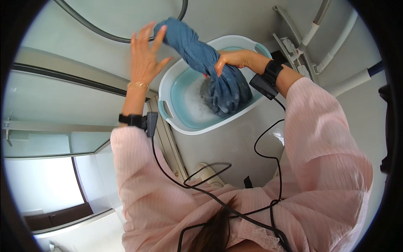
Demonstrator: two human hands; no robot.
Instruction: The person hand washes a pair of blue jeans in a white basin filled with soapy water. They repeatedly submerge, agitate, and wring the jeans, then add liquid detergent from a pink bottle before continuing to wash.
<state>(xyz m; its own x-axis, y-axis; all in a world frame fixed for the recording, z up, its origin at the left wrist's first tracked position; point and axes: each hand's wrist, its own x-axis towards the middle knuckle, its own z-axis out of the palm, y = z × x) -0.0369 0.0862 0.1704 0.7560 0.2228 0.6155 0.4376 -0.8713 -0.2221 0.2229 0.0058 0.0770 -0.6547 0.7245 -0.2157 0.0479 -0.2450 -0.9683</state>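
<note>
A wet blue cloth [192, 50], twisted in its upper part, hangs over a white and turquoise plastic wash basin [165, 83]. Its lower folds spread into sudsy water [196, 104] inside the basin. My right hand [234, 60] grips the cloth around its middle, just above the basin. With fingers spread, my left hand [146, 52] is raised beside the cloth's upper end and holds nothing. Whether its fingertips brush the fabric I cannot tell. Part of the cloth's lower end is hidden by its own folds and the suds.
A grey hose [104, 33] curves along the wall behind the basin. White pipes [340, 44] and a wall rack [291, 47] stand at the right. Glass door framing [110, 83] runs along the left. Black cables [217, 197] from my wrist devices trail across my front.
</note>
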